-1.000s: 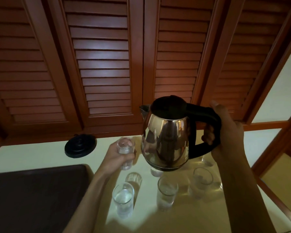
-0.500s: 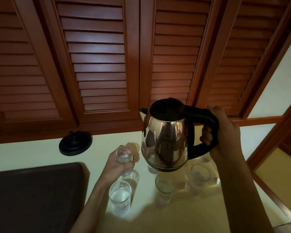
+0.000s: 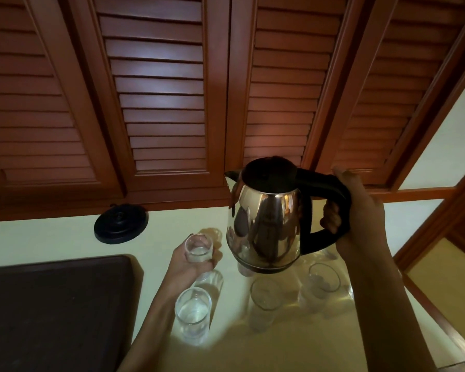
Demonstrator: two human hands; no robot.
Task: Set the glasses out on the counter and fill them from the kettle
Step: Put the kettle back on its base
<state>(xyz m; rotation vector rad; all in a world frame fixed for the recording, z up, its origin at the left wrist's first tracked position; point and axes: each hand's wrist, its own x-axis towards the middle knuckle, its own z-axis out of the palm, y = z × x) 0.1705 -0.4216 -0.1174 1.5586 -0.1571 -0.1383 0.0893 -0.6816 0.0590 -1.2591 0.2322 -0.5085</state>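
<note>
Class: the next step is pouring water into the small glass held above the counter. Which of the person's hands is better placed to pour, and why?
The right hand. It already grips the black handle of the shiny steel kettle, whose spout points toward the small clear glass. The left hand is occupied holding that glass.

The kettle (image 3: 265, 226) gripped by its handle has a mirror-bright silver body that carries dark and reddish-brown reflections; its lid, spout and handle are black. The glass (image 3: 199, 249) held just left of that grip is clear and colourless, with a pale whitish band inside. Below that held glass, another glass (image 3: 192, 319) is equally clear, and two more clear ones (image 3: 265, 299) (image 3: 323, 281) stand under the kettle grip. The counter (image 3: 51, 237) beneath is pale cream-yellow. Up-left of the held glass lies a round black base (image 3: 121, 223). Lower left, a dark brown-black panel (image 3: 57, 312). Behind everything, reddish-brown wooden shutters (image 3: 156, 89) show horizontal slat stripes.
</note>
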